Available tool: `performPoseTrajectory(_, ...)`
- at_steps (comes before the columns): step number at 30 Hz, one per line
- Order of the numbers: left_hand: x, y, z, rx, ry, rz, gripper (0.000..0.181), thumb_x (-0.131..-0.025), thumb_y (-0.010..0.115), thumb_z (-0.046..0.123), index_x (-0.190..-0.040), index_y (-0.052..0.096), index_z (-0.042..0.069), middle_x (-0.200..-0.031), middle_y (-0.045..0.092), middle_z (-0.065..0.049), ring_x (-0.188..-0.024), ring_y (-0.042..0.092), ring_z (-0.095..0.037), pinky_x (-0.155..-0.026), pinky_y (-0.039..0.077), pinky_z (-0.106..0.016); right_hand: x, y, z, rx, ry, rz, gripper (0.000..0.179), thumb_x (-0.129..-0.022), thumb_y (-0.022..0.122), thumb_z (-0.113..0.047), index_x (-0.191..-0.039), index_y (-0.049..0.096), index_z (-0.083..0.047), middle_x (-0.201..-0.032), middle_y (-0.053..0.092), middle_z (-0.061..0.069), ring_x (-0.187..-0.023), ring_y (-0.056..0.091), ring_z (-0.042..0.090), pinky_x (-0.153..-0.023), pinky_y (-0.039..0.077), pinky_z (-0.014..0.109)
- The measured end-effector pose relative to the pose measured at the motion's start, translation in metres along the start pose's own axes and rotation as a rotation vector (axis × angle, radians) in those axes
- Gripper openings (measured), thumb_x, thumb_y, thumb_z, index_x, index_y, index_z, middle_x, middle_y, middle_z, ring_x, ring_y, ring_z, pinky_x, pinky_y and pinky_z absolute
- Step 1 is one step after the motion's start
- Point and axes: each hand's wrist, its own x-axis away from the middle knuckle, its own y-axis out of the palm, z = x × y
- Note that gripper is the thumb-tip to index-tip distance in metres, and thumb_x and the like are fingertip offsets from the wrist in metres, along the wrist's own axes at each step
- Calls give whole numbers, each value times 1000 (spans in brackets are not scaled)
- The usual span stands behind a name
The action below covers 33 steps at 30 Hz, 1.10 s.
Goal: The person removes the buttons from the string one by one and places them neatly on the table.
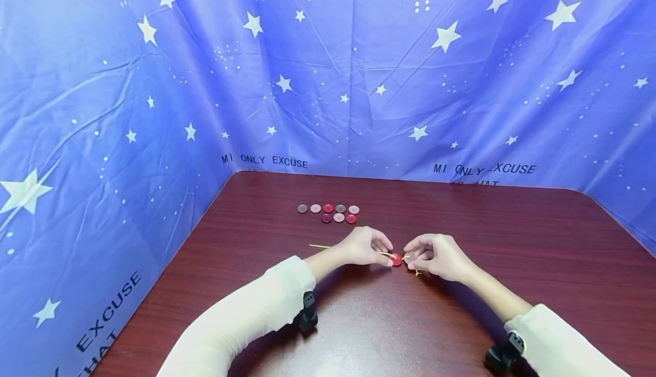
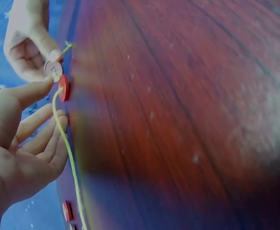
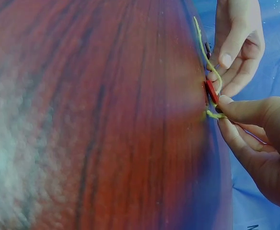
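My right hand [image 1: 442, 257] pinches a pale pinkish button [image 2: 53, 70] between thumb and fingertips. A yellow string [image 2: 69, 148] runs through a red button [image 1: 397, 259], which hangs tilted next to the pale one. Past the pale button the string ends in a small knotted tail [image 1: 417, 273]. My left hand [image 1: 363, 246] is beside the red button, thumb and fingers spread apart around its edge; whether a fingertip touches it is hard to tell. The string's other end [image 1: 319, 246] trails leftward behind the left wrist.
Several loose buttons lie in two rows farther back on the dark red wooden table [image 1: 256, 217], including a red button [image 1: 328, 208], a grey button [image 1: 302, 208] and a purple button [image 1: 326, 218]. A blue star-patterned cloth [image 1: 348, 126] hangs around the table's back and sides.
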Motion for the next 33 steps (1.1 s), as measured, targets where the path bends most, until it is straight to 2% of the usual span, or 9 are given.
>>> performPoseTrajectory(3,-2,6,4,-64,10,7,31,-73,83,19,-99,71,6,-92,75,-6,-77,65,-3,-69,48,-9,1,0,0,3,2,-1,29,-72,80,-1,-97,68,6,-80,73,15,-70,66,2,-60,56,17)
performPoseTrajectory(7,-5,14,9,-193,27,25,32,-72,84,25,-95,70,8,-87,73,0,-71,58,3,-65,44,-7,2,1,1,1,8,-4,30,-72,80,-1,-98,67,7,-80,73,15,-71,66,1,-61,56,18)
performPoseTrajectory(14,-8,21,17,-400,92,47,22,-74,82,28,-87,70,13,-77,70,6,-71,51,1,-62,39,-8,4,1,2,-1,7,-1,30,-72,80,0,-98,67,8,-80,73,16,-71,65,0,-60,56,18)
performPoseTrajectory(18,-7,20,17,-443,113,51,17,-77,79,24,-87,70,14,-78,70,6,-71,51,0,-62,38,-8,5,0,3,-7,4,4,30,-72,80,0,-98,67,8,-80,73,16,-71,66,1,-61,57,17)
performPoseTrajectory(23,-5,15,15,-362,120,44,15,-79,77,20,-90,70,11,-83,74,3,-74,58,0,-65,40,-6,4,0,4,-9,8,13,28,-72,80,1,-97,67,7,-78,73,15,-69,68,3,-60,56,18)
performPoseTrajectory(30,2,3,4,-96,102,35,17,-80,75,11,-95,69,5,-91,75,-9,-85,70,-14,-71,48,-9,2,-1,2,-9,8,12,29,-72,80,0,-97,67,7,-79,72,15,-68,65,1,-61,56,18)
performPoseTrajectory(33,6,-3,-3,-29,83,34,19,-80,74,9,-97,69,3,-92,75,-11,-87,72,-18,-73,51,-10,1,-1,0,-11,17,9,29,-72,80,-1,-97,68,6,-80,72,15,-69,65,2,-61,57,17)
